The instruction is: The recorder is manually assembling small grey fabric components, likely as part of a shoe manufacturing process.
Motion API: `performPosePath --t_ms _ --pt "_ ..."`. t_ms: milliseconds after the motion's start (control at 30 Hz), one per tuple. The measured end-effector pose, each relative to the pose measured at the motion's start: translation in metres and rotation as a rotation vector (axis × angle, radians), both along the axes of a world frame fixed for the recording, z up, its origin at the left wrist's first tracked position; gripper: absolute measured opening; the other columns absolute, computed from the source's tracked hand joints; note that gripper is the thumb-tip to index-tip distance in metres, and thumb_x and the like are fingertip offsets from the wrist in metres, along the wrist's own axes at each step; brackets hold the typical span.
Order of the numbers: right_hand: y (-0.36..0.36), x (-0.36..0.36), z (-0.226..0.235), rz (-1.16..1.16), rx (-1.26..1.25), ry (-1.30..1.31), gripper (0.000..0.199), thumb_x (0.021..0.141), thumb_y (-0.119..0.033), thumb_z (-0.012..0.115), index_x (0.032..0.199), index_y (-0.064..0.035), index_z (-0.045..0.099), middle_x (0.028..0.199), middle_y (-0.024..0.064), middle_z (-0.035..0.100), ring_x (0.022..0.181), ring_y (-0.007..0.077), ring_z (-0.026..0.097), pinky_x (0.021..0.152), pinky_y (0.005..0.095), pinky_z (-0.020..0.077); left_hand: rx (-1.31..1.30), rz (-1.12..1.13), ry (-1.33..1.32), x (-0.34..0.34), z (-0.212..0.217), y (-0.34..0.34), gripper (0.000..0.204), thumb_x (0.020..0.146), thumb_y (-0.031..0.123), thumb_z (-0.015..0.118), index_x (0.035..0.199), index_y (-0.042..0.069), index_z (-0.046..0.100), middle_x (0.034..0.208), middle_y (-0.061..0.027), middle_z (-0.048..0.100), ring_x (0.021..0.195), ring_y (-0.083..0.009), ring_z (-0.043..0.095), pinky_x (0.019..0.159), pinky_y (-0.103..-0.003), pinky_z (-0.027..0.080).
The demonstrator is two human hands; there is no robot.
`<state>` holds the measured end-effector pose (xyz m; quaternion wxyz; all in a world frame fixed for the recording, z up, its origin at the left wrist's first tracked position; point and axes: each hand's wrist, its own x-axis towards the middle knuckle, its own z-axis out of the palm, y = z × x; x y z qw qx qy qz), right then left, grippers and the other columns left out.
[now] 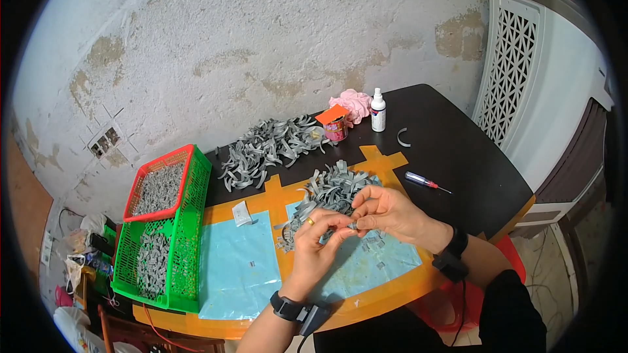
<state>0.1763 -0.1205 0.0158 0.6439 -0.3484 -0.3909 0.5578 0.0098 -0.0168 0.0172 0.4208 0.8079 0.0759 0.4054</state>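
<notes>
My left hand (318, 242) and my right hand (390, 214) meet above the near part of the table. Thumbs and fingertips of both are pinched together on a small grey piece (353, 225), mostly hidden by the fingers. Just beyond them lies a heap of curved grey strips (333, 186), partly covered by my hands. Under my hands a light blue sheet (399, 261) is taped down with orange tape, and a few small grey bits (374, 242) lie on it. Each wrist wears a black strap with a small device.
Left stands a green basket (201, 222) of small grey pieces, with a red basket (188, 151) resting on it. A larger pile of strips (268, 147), a tin (335, 131), a pink cloth (353, 103), a white bottle (378, 114) and a screwdriver (422, 180) lie farther back.
</notes>
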Motion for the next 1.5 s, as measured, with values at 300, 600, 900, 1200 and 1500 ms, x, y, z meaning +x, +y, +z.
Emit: performPosePath --t_ms 300,600,900,1200,1500 --pt "-0.001 -0.002 0.005 0.016 0.007 -0.069 0.03 0.084 0.0 0.062 0.109 -0.0021 0.045 0.096 0.0113 0.062 0.084 0.0156 0.063 0.075 0.0262 0.0507 0.081 0.006 -0.021 -0.001 0.001 0.002 0.017 0.073 0.002 0.074 0.088 0.002 0.065 0.083 -0.0063 0.063 0.076 -0.0187 0.06 0.065 -0.028 0.048" --pt "-0.002 -0.011 0.004 -0.033 0.033 -0.126 0.027 0.084 0.0 0.062 0.104 -0.0037 0.044 0.094 0.007 0.059 0.082 0.0116 0.059 0.074 0.0251 0.0478 -0.005 -0.035 -0.001 -0.001 0.003 0.001 0.015 0.074 0.002 0.073 0.087 0.002 0.065 0.083 -0.0059 0.064 0.075 -0.0174 0.059 0.066 -0.028 0.048" --pt "-0.002 -0.014 0.01 -0.257 0.148 -0.283 0.03 0.082 0.004 0.062 0.104 -0.0041 0.043 0.094 0.0065 0.058 0.088 0.0107 0.058 0.079 0.0254 0.0478 -0.087 0.022 -0.051 0.003 -0.002 0.003 0.016 0.072 0.002 0.076 0.081 0.002 0.064 0.084 -0.004 0.061 0.07 -0.0124 0.055 0.063 -0.025 0.046" --pt "-0.002 -0.009 0.008 -0.283 0.221 -0.402 0.031 0.082 0.007 0.062 0.104 -0.0038 0.043 0.095 0.008 0.059 0.09 0.0123 0.059 0.081 0.0271 0.0487 -0.251 -0.023 -0.005 0.003 0.0 0.003 0.013 0.074 0.001 0.075 0.083 0.001 0.065 0.084 -0.0031 0.059 0.073 -0.0105 0.055 0.064 -0.023 0.045" --pt "0.003 0.005 0.004 0.02 0.0 -0.252 0.018 0.086 -0.004 0.062 0.101 -0.0007 0.052 0.095 0.0067 0.06 0.086 0.0123 0.06 0.078 0.0259 0.0495 -0.064 -0.093 0.091 -0.001 0.003 0.007 0.012 0.08 0.003 0.069 0.084 0.001 0.058 0.087 -0.0056 0.056 0.073 -0.0137 0.056 0.063 -0.025 0.047"
